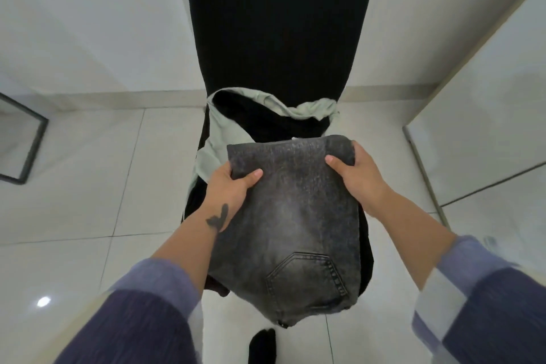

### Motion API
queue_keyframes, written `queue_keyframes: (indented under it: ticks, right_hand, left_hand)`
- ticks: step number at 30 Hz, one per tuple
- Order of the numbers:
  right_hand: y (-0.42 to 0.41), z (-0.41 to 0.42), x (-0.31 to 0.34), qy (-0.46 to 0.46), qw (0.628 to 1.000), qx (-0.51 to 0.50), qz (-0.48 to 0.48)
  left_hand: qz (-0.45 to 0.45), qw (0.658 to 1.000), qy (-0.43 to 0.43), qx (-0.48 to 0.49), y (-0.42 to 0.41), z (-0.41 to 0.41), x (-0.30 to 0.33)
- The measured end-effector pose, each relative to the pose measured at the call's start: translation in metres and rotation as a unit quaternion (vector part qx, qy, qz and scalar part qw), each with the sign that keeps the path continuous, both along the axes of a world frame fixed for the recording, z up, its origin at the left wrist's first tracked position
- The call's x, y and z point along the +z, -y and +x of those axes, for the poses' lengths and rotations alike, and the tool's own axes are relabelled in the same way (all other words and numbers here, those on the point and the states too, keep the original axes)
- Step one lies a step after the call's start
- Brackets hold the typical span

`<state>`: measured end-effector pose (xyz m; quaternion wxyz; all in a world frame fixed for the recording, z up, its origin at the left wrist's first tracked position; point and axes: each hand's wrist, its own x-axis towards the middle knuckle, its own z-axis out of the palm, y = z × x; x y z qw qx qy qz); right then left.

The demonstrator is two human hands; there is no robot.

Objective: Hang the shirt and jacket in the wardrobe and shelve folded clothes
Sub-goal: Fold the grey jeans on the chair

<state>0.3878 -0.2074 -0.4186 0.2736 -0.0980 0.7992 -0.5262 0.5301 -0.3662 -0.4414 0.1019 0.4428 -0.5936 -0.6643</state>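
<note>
I hold a folded pair of grey washed jeans [291, 216] in front of me, back pocket facing up. My left hand [229, 186] grips its left edge with the thumb on top. On the far right corner, my right hand [359, 174] is clamped the same way. Under the jeans lies a pale green shirt [215, 139] with a black garment [251, 115] tangled in it, on the seat of a black chair [277, 23]. More black cloth shows at the jeans' right edge.
The chair's tall black back stands against a white wall. A white panel, perhaps a wardrobe door [484, 115], rises at the right. A dark-framed mirror [23, 142] leans at the left. Glossy white floor tiles [88, 186] surround the chair.
</note>
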Motion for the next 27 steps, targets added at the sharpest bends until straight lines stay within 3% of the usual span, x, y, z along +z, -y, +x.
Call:
queue_keyframes:
  ticks: [8,13,17,21,24,27]
  right_hand:
    - [0.006,-0.015,0.152,-0.09,0.991,-0.044,-0.084]
    - [0.027,-0.029,0.258,-0.199,0.965,-0.064,-0.156]
    - [0.026,-0.029,0.31,-0.242,0.942,-0.091,-0.216]
    - [0.019,-0.018,0.312,-0.228,0.934,-0.113,-0.252]
    - [0.008,0.0,0.279,-0.21,0.941,-0.119,-0.238]
    - [-0.01,0.027,0.227,-0.181,0.957,-0.109,-0.199]
  left_hand:
    - [-0.144,0.986,-0.076,-0.027,0.009,-0.031,0.159]
    - [-0.238,0.959,-0.153,-0.012,0.025,-0.05,0.273]
    - [-0.285,0.935,-0.21,0.002,0.026,-0.054,0.329]
    - [-0.356,0.914,-0.193,0.023,0.012,-0.046,0.331]
    - [-0.42,0.898,-0.129,0.036,-0.009,-0.026,0.295]
    - [-0.411,0.909,-0.067,0.038,-0.032,0.005,0.246]
